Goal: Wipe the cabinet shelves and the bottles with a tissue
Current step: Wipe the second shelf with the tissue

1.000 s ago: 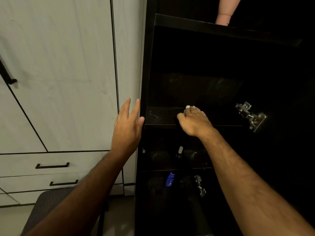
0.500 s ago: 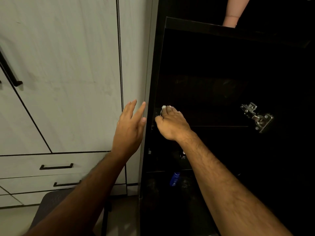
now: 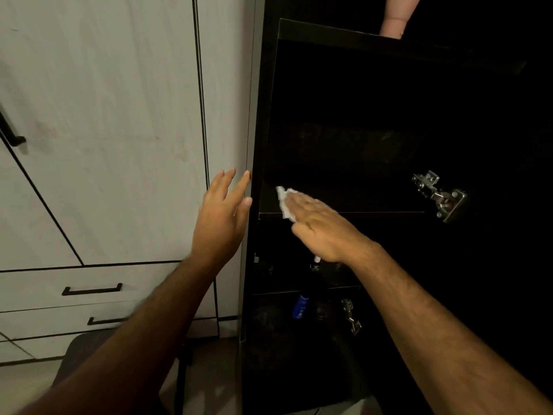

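A dark open cabinet fills the right half of the view. My right hand (image 3: 320, 226) lies flat with straight fingers on a white tissue (image 3: 285, 202), pressing it against the left end of the middle shelf (image 3: 374, 205). My left hand (image 3: 223, 218) is open, its fingertips touching the cabinet's left side panel (image 3: 254, 163). On a lower shelf a blue bottle (image 3: 300, 308) lies in shadow, and a small white-capped bottle (image 3: 315, 262) shows just under my right wrist.
Metal door hinges (image 3: 438, 194) (image 3: 351, 317) stick out on the right inside the cabinet. White cupboard doors and drawers with black handles (image 3: 91, 290) stand to the left. A dark chair seat (image 3: 77, 351) sits low left. A pale doll-like limb (image 3: 395, 19) rests on the top shelf.
My right hand has flattened out over the tissue, which now shows more, at the shelf's left end after sweeping leftward. My left hand stays at the side panel.
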Tool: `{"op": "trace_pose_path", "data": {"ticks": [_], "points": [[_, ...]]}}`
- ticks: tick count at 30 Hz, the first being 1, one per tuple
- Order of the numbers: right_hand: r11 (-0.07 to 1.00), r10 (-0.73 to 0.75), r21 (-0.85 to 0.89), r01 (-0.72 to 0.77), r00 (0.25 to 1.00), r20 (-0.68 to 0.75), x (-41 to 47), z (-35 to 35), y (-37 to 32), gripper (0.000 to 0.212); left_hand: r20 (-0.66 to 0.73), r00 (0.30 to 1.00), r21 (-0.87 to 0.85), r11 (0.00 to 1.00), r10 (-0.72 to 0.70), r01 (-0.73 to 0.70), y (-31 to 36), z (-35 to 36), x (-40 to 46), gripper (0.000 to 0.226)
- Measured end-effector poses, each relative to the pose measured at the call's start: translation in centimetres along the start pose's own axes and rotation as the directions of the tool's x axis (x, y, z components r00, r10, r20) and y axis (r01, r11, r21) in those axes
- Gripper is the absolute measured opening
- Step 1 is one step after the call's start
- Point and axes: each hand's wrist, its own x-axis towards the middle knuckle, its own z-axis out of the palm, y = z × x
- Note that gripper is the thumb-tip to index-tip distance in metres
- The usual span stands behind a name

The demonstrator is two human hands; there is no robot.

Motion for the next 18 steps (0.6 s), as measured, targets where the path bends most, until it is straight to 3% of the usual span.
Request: {"op": "trace_pose_path", "data": {"ticks": [5, 11, 18], "points": [[0.991, 0.129, -0.046, -0.129, 0.992, 0.008, 2.3, -0.7, -0.1, 0.07, -0.003, 1.0, 0.017, 1.0, -0.001, 0.001, -0.1, -0.7, 0.2, 0.045], [0.988, 0.117, -0.102, -0.113, 0.992, 0.04, 5.3, -0.3, -3.1, 0.091, -0.008, 1.0, -0.004, 1.0, 0.004, -0.004, 0.4, -0.7, 0.2, 0.042], [1.0, 0.026, -0.008, -0.026, 0.999, 0.047, 6.1, -0.5, -4.1, 0.096, 0.02, 1.0, -0.023, 1.0, -0.002, 0.003, 0.3, -1.2, 0.5, 0.041]]}}
